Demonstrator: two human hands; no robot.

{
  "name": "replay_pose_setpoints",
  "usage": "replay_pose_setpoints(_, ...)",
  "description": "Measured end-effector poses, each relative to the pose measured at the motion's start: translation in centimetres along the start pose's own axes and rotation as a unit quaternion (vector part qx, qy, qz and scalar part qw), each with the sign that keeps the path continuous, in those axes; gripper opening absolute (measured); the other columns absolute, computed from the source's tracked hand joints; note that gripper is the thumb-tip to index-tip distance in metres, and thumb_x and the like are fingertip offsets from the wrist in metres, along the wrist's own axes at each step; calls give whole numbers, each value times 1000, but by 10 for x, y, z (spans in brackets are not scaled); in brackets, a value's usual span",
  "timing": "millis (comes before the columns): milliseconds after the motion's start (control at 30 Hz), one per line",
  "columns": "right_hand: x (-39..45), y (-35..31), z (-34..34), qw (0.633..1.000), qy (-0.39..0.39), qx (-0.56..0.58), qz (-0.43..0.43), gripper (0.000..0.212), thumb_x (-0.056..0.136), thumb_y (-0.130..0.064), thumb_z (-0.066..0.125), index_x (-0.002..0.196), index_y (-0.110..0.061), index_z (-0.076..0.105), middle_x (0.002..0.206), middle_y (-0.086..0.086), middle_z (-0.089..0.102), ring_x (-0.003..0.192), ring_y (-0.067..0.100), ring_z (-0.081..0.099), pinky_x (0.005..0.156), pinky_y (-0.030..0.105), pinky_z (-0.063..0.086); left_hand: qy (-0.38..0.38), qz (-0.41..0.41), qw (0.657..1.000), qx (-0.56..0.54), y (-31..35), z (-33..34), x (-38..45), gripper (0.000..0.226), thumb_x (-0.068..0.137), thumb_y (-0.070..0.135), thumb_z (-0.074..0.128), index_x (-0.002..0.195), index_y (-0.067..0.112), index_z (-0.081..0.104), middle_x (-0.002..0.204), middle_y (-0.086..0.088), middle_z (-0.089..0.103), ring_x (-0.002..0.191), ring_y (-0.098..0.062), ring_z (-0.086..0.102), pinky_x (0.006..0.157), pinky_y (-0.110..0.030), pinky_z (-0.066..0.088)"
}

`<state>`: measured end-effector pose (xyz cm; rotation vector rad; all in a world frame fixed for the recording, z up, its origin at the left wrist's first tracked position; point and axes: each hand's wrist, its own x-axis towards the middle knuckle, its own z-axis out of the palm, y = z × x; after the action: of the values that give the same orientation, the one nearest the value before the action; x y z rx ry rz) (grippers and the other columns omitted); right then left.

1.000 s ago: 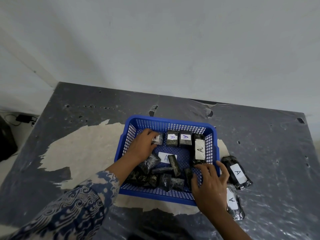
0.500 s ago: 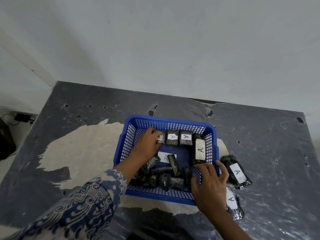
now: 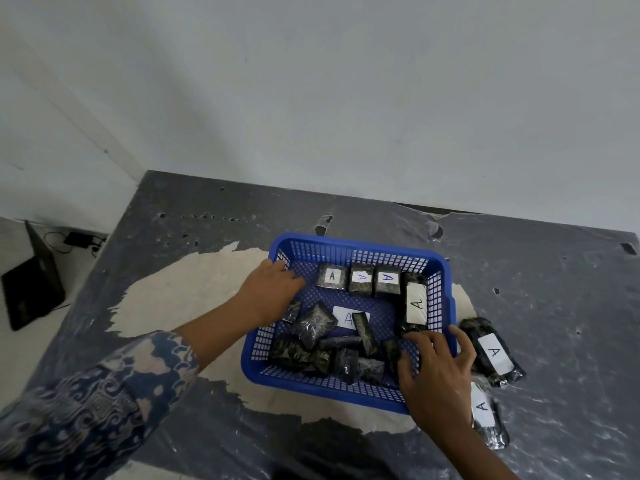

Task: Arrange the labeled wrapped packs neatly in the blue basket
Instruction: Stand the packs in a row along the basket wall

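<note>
From the head view, the blue basket (image 3: 349, 388) sits a little right of the frame's centre on a worn grey surface (image 3: 540, 278) with a pale patch where the covering has peeled.

Along the basket's far wall three small wrapped packs (image 3: 362, 278) stand side by side in a row that runs left to right, each white "A" label facing up. Just right of them, against the right wall, a longer labelled pack (image 3: 415, 304) lies with its long axis running from the far wall toward the near wall. A loose "A" label (image 3: 344, 317) lies on the basket floor in the middle, partly under a dark pack. In the lower half of the basket a jumble of dark packs (image 3: 317, 325) points every which way, mostly with no label showing.

The left hand (image 3: 273, 289) reaches into the basket's upper left corner, its fingers loosely extended and holding nothing that I can see. The right hand (image 3: 438, 374) rests at the basket's lower right corner, fingers (image 3: 424, 341) spread over the rim and touching the packs inside.

Outside the basket, in the lower right of the frame, two larger labelled packs (image 3: 493, 351) lie on the surface, long axes roughly near to far, labels up.

At the left edge a dark laptop (image 3: 31, 289) stands open on the floor.
</note>
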<state>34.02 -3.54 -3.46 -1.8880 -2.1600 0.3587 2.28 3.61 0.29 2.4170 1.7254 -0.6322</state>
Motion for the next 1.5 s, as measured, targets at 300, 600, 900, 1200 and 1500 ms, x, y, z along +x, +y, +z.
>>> replay_pose_setpoints(300, 1, -2, -3, 1000, -8, -5, -2, 28, 79, -23, 76, 106, -20, 69, 106, -1, 68, 133, 37, 43, 118, 44, 20, -26, -20, 999, 41, 19, 27, -1, 45, 87, 29, 63, 128, 17, 49, 128, -9, 60, 118, -30, 51, 100, -41, 32)
replay_pose_setpoints(600, 1, 0, -2, 1000, -15, -7, -5, 25, 82, -25, 72, 106, -21, 68, 106, -2, 69, 134, 37, 43, 119, 44, 18, -84, -19, 992, -93, 32, 18, -4, 49, 89, 33, 54, 136, 21, 44, 138, -5, 51, 123, -27, 44, 105, -41, 28)
replay_pose_setpoints(900, 2, 0, -2, 1000, -12, -7, -8, 25, 80, -24, 75, 104, -20, 69, 103, -2, 70, 132, 36, 45, 120, 46, 20, -129, -108, 959, -230, 72, 20, -3, 95, 77, 73, 62, 143, 12, 30, 147, -14, 42, 137, -38, 35, 111, -48, 34)
replay_pose_setpoints(1200, 0, 0, -2, 1000, -27, -4, 3, 24, 81, -25, 75, 104, -20, 70, 106, -2, 70, 135, 38, 43, 119, 44, 19, -101, -140, 838, -518, 75, 22, -2, 68, 83, 53, 67, 138, 26, 36, 132, 0, 55, 112, -16, 56, 91, -32, 47)
replay_pose_setpoints(1500, 1, 2, -1, 1000, -12, -7, -10, 25, 78, -22, 79, 101, -18, 71, 101, 0, 71, 132, 40, 46, 119, 47, 20, 40, -297, 311, -902, 50, 14, -2, 26, 98, 12, 41, 109, 7, 63, 105, -15, 69, 98, -27, 64, 81, -42, 57)
